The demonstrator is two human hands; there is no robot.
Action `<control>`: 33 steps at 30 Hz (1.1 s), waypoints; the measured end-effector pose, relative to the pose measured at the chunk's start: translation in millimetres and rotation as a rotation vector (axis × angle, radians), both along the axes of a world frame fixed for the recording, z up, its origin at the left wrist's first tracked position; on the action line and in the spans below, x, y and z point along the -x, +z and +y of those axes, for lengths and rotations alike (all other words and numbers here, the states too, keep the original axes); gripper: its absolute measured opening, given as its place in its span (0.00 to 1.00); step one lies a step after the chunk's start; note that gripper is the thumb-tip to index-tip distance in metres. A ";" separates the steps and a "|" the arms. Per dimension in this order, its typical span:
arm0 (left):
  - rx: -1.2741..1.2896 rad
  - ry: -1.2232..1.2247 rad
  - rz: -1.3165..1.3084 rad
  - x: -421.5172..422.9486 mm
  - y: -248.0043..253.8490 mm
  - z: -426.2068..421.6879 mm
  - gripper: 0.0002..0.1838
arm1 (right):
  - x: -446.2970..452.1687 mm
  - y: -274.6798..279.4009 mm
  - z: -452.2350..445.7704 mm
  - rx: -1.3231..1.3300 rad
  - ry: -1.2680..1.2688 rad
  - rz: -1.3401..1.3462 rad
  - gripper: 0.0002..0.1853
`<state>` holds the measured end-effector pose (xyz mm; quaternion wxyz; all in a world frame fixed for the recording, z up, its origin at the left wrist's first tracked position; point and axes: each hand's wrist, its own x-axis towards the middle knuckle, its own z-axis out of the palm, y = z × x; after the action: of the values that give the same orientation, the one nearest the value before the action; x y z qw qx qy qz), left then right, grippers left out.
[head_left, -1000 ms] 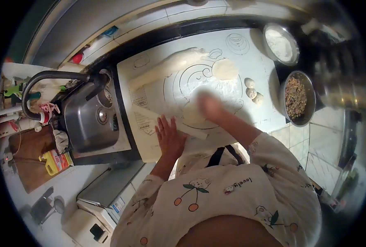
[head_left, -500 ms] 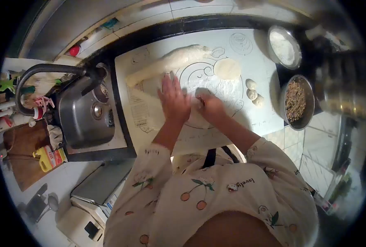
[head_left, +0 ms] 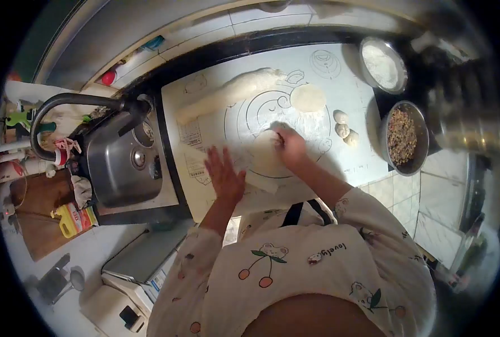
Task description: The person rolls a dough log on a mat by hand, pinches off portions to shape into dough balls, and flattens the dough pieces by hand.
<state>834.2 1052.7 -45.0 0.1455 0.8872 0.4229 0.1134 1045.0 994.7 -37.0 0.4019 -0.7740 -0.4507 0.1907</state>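
Note:
My left hand (head_left: 225, 175) lies flat with its fingers spread, palm down over a pale rolling pin (head_left: 261, 182) near the front of the white mat (head_left: 351, 163). My right hand (head_left: 288, 145) is closed on the far right edge of a flat dough disc (head_left: 265, 157). Another round dough wrapper (head_left: 308, 98) rests on the mat beyond it. A long roll of dough (head_left: 233, 91) stretches along the back left. Several small dough pieces (head_left: 342, 130) sit at the right of the mat.
A metal bowl of white flour (head_left: 382, 64) stands at the back right, with a bowl of chopped filling (head_left: 403, 137) in front of it. On the left are a sink (head_left: 120, 174), a black faucet (head_left: 73, 100) and a yellow bottle (head_left: 73, 219).
From its forward place half a second ago, my left hand has come back toward me over the rolling pin. My right hand has stayed at the dough disc, shifting slightly.

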 end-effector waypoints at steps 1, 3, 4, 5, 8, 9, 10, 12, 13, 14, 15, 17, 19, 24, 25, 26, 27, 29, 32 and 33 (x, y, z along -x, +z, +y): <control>0.003 0.005 -0.006 13.0 1.4 -8.9 0.44 | -1.2 0.6 -7.2 0.084 -0.051 0.089 0.16; 0.024 0.057 0.041 11.4 6.3 -10.6 0.44 | 1.5 12.0 -25.1 0.187 -0.027 0.226 0.14; 0.044 0.102 0.094 -0.5 9.8 -8.2 0.45 | 2.5 18.1 -27.2 0.241 -0.011 0.295 0.13; 0.068 0.146 0.148 -14.5 13.6 -5.4 0.45 | 3.3 22.7 -24.7 0.302 0.020 0.236 0.13; -0.028 0.230 0.113 -80.3 12.2 24.5 0.45 | 4.6 24.1 -14.5 0.375 0.070 0.044 0.12; -0.065 0.267 0.126 -102.6 13.7 36.4 0.44 | 3.6 19.1 -8.3 0.323 0.068 -0.027 0.12; -0.083 0.269 0.113 -120.8 16.4 48.5 0.42 | 5.4 15.0 -5.7 0.274 0.067 -0.093 0.12; -0.161 0.219 0.005 -137.4 19.3 57.0 0.40 | -1.7 17.2 1.6 0.270 0.119 -0.149 0.11; -0.122 0.212 -0.056 -135.5 19.0 56.2 0.40 | -6.5 13.8 3.1 0.277 0.139 -0.160 0.11; -0.081 0.199 -0.109 -122.2 16.7 49.8 0.41 | -7.7 8.6 1.3 0.287 0.154 -0.162 0.11; -0.040 0.190 -0.156 -103.8 14.2 40.7 0.41 | -8.7 -3.5 -3.4 0.271 0.149 -0.160 0.11; 0.025 0.156 0.020 -61.5 8.8 18.1 0.42 | -14.4 -27.3 -5.8 0.220 0.139 -0.161 0.12; 0.064 0.082 0.012 -7.7 -1.2 -6.5 0.45 | -9.8 -6.1 -13.9 0.164 0.032 0.046 0.13; 0.038 0.197 0.131 -31.8 11.0 -10.2 0.45 | 3.4 6.6 -35.7 0.252 0.071 0.045 0.16; 0.031 0.212 0.160 -55.5 13.9 0.5 0.46 | 4.5 18.7 -33.0 0.322 0.100 -0.018 0.15; 0.051 0.225 0.135 -78.9 21.4 13.5 0.44 | 4.9 24.7 -32.0 0.396 0.129 -0.081 0.15; 0.076 0.243 0.113 -99.7 24.0 24.4 0.43 | 2.2 15.9 -30.1 0.320 0.155 -0.159 0.14; -0.056 0.179 0.015 -130.9 5.7 43.2 0.43 | -1.8 -8.2 -20.8 0.152 0.212 -0.300 0.12; -0.068 0.157 -0.040 -136.9 18.3 47.9 0.42 | -10.0 14.7 -3.4 0.291 0.182 -0.076 0.11; -0.033 0.159 -0.023 -123.7 25.4 40.9 0.42 | -10.5 13.5 -4.5 0.272 0.189 -0.084 0.11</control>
<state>957.9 1093.6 -19.7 0.1263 0.8516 0.4885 0.1419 1055.5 990.1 -23.5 0.2545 -0.7825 -0.5080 0.2545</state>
